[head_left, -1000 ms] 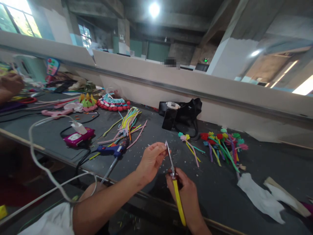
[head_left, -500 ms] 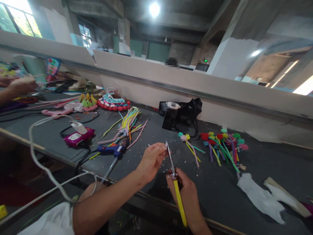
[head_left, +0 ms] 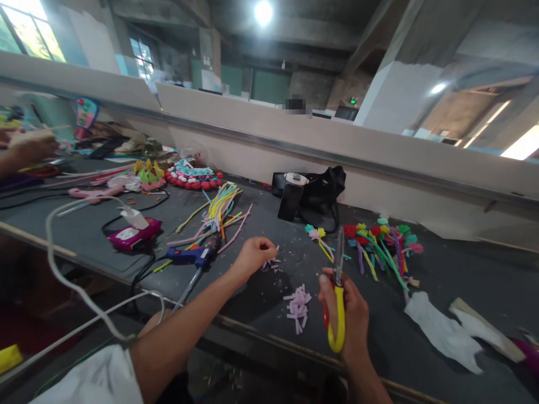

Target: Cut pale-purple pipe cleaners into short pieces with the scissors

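My right hand (head_left: 347, 314) grips yellow-and-red scissors (head_left: 338, 297), blades together and pointing up, over the dark table (head_left: 455, 280). My left hand (head_left: 252, 253) rests on the table with its fingers curled down onto a few short pale-purple pieces (head_left: 272, 264). A small pile of pale-purple cut strips (head_left: 298, 306) lies between my two hands. Finished pipe-cleaner flowers (head_left: 379, 244) in several colours lie just beyond the scissors.
A blue glue gun (head_left: 191, 256) and loose coloured pipe cleaners (head_left: 221, 213) lie to the left. A pink device (head_left: 132, 234) with a white cable, a black bag (head_left: 314, 193), a white glove (head_left: 442, 331) and another person's hand (head_left: 25, 146) at far left.
My left hand dropped from the scissor blades to the table. My right hand swung the scissors right and upright. A pile of purple strips now lies between my hands.
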Motion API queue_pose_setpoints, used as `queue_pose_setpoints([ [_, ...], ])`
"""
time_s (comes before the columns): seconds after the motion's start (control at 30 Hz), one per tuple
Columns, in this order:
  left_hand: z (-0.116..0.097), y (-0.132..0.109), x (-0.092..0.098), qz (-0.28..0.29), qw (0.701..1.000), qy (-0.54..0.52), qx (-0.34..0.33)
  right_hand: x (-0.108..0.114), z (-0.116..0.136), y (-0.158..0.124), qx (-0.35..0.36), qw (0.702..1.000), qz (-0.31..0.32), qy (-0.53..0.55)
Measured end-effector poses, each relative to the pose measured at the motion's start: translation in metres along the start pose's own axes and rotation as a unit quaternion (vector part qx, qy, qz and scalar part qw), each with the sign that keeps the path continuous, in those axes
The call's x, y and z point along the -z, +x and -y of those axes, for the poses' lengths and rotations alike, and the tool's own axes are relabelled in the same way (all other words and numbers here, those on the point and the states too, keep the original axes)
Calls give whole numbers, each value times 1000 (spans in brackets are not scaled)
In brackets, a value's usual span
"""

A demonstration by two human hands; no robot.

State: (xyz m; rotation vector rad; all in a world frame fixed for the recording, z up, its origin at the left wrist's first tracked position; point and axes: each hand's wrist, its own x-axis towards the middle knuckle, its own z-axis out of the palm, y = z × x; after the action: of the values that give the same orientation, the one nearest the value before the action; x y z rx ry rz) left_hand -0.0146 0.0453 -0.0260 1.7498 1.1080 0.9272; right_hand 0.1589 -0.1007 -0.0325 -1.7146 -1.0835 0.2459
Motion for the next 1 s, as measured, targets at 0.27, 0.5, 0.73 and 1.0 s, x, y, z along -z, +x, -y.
queue_pose_setpoints([
  [0.27,11,7,2,26,981,184,-54,-4,-19,8,-46,997,-12,54],
  [0.5,3,1,-2,45,961,249,-112,-5,-12,7,-52,998,7,40],
  [0.73,-9,-22,-19,211,914,253,-238,-3,-11,9,-62,998,-17,28],
  [1.0,-13,-39,-34,240,853,401,-233,-7,-17,10,-64,997,-3,31],
])
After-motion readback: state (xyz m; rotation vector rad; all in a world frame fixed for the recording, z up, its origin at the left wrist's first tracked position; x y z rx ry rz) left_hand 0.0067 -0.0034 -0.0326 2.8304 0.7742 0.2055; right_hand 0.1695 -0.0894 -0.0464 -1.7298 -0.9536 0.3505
